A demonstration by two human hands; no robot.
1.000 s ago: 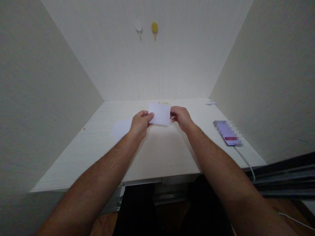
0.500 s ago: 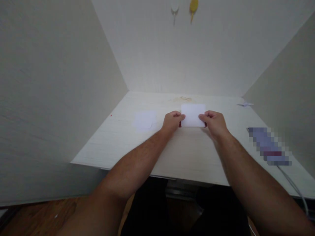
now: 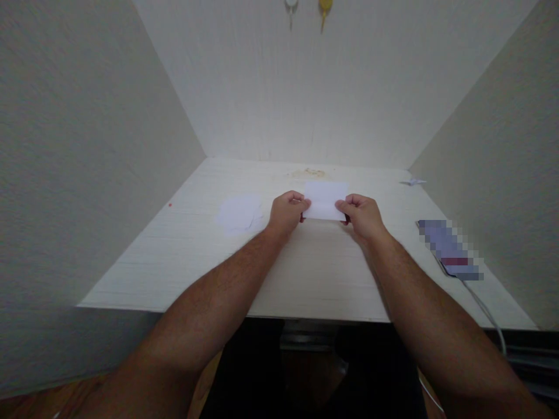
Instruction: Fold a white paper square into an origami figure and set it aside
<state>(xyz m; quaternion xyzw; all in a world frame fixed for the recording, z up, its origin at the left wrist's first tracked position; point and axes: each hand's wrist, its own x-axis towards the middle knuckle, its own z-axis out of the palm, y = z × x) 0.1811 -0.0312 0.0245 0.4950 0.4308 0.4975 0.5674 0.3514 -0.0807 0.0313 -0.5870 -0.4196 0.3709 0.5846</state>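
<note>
A white rectangular sheet of paper [image 3: 325, 198] is held up just over the table between both my hands. My left hand [image 3: 287, 212] pinches its left edge, thumb on the near face and fingers behind. On the opposite edge my right hand [image 3: 363, 215] grips the paper the same way. The paper looks flat, and its back side is hidden. To the left of my left hand lies a small loose stack of white paper sheets [image 3: 238, 212] on the table.
The white table [image 3: 314, 267] is enclosed by panels on three sides. A blurred-out phone [image 3: 445, 247] with a white cable [image 3: 483, 305] lies at the right. Near the back right corner sits a small folded white paper piece [image 3: 413, 182]. White [image 3: 291, 9] and yellow hooks [image 3: 324, 11] hang on the back panel.
The view has shifted, so everything appears farther left. Both hands keep hold of the paper at its side edges, and its upper part seems tilted slightly differently.
</note>
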